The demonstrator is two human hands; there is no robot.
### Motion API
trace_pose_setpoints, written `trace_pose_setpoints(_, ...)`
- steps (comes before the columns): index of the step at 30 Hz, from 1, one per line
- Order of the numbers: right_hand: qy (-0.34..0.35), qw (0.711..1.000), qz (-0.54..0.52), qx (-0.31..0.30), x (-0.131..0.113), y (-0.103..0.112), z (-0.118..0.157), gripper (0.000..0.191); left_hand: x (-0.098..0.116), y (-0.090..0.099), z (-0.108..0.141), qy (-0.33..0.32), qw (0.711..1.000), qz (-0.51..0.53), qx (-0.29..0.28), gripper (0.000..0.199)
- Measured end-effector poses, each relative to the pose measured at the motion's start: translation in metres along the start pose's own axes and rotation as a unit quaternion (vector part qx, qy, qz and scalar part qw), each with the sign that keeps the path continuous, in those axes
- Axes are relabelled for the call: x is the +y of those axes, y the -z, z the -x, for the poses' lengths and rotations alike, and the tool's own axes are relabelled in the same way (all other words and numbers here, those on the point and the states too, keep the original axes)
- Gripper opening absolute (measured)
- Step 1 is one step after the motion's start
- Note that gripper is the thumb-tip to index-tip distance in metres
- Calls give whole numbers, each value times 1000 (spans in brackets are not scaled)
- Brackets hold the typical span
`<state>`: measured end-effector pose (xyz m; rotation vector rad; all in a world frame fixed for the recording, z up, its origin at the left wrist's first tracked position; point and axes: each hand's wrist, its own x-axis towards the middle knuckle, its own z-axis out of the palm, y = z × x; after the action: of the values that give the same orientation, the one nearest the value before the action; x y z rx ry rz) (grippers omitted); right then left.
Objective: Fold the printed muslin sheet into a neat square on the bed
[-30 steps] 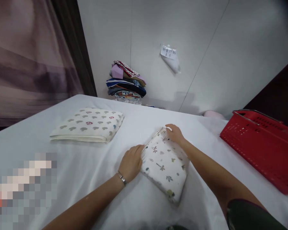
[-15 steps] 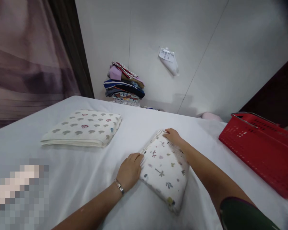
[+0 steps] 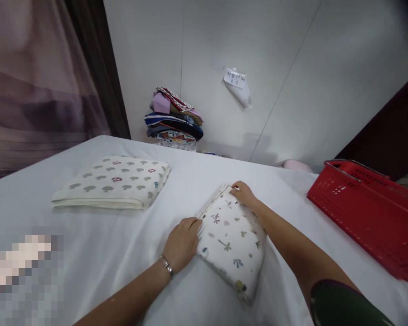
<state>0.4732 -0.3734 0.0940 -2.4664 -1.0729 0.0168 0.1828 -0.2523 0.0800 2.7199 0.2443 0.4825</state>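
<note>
Cloth (image 3: 229,244), white with small plant prints and folded into a thick packet, lies between two bare hands, aslant toward the near edge of a white-covered worktop (image 3: 197,176). The left hand (image 3: 182,241), a silver bracelet (image 3: 166,266) at its wrist, rests against the packet's left edge; the right hand (image 3: 245,195) reaches to its far corner, fingertips touching. I cannot tell whether either hand grips the fabric. At near left, a pixelated patch (image 3: 20,267) hides what lies there. Farther back, toward the worktop's far left corner, a second folded cloth (image 3: 119,179) bears mushroom prints; well to the right sits a red basket (image 3: 367,208). Past the far edge, a pile of folded fabrics (image 3: 173,120) rises before a pale wall (image 3: 275,36), where a handwritten note (image 3: 235,78) hangs.
</note>
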Motion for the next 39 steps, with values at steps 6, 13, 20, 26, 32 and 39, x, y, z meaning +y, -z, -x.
trace_pose_setpoints(6, 5, 999, -32, 34, -5, 4, 4, 16, -1, -1, 0, 3, 1000, -1, -1, 47)
trace_pose_setpoints(13, 3, 998, -61, 31, -6, -1, -12, 15, 3, 2, -1, 3, 1000, -9, -19, 45)
trace_pose_setpoints(20, -10, 999, -33, 20, -9, -13, -14, 18, 4, 3, -2, 4, 999, -21, -33, 44)
trace_pose_setpoints(26, -27, 999, 23, 0, -18, -8, -12, 23, 3, 6, -2, 13, 1000, 19, -13, 37)
trace_pose_setpoints(32, 12, 998, 61, 15, -37, 10, 12, 41, 0, 12, -3, 101, 990, 102, 12, 22)
trace_pose_setpoints(39, 80, 989, 80, -95, -57, -18, 55, 60, 4, 15, -11, 184, 978, 98, -13, 10)
